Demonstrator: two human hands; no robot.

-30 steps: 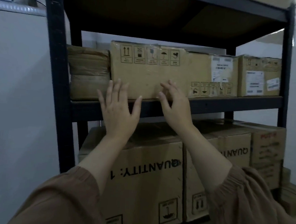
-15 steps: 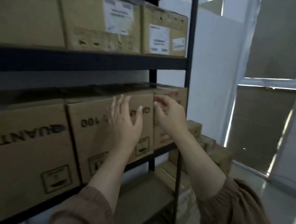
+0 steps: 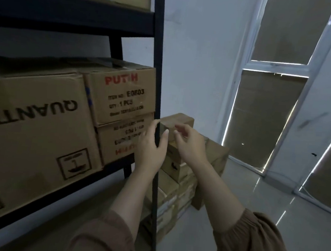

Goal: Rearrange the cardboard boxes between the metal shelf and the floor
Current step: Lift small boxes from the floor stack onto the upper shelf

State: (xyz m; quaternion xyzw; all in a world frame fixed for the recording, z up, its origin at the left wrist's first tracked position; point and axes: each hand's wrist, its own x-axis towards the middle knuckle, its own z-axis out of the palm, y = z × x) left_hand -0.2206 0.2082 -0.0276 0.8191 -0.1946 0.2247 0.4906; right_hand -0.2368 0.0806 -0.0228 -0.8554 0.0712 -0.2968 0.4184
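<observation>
- Straight ahead I see the metal shelf (image 3: pixel 158 52), dark posts and dark boards, filling the left half of my view; its front right post runs from top to bottom just left of centre.
- Biggest on the middle board is the large box (image 3: pixel 33 131), plain brown cardboard, with "QUANTITY" printed upside down and a black handling mark low on its face.
- Beside it, against the post, sit two stacked boxes: the upper box (image 3: pixel 121 96) reads "PUTIH" in red with black item lines, and the lower box (image 3: pixel 120 138) carries the same print upside down.
- Right of the post, on the pale glossy floor (image 3: pixel 253 200), stands a floor stack (image 3: pixel 178 177) of smaller brown cartons against the white wall.
- On top of that pile is the small box (image 3: pixel 177 122), plain and brown.
- My left hand (image 3: pixel 151 151) is spread wide, empty, in front of the post.
- My right hand (image 3: pixel 190 144) is loosely curled, empty, in front of the small box; I cannot tell whether it touches it.
</observation>
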